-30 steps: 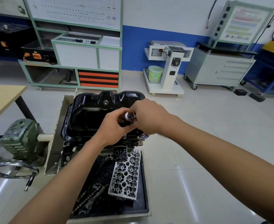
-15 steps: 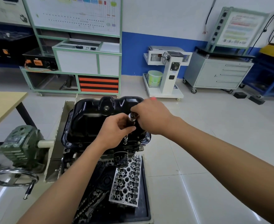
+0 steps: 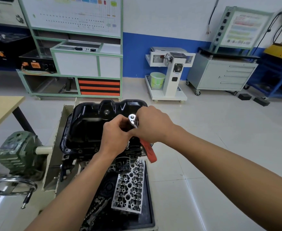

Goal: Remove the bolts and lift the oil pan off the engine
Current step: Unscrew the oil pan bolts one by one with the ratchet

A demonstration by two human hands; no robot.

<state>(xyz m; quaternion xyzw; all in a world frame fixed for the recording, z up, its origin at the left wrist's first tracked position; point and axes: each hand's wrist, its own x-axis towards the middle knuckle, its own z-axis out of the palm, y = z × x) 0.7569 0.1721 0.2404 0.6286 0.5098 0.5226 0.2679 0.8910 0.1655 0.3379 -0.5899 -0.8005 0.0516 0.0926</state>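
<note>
The right hand [image 3: 152, 124] is curled round the red-handled ratchet [image 3: 132, 118] at the near right rim of the oil pan [image 3: 87, 124], and the left hand [image 3: 115, 134] grips its extension [image 3: 128, 145]. The pan sits on the engine [image 3: 80, 152]. It is probably stiff, weighty and oily, so lift it by opposite flange edges.

White-tiled floor [image 3: 220, 147], blue-banded wall [image 3: 137, 47], grey drawer cabinet [image 3: 223, 75]

Bright, even overhead light leaves soft shadows and white glare on the glossy floor tiles [image 3: 195, 189], while wide-angle bending and blur smear the far right corner.
</note>
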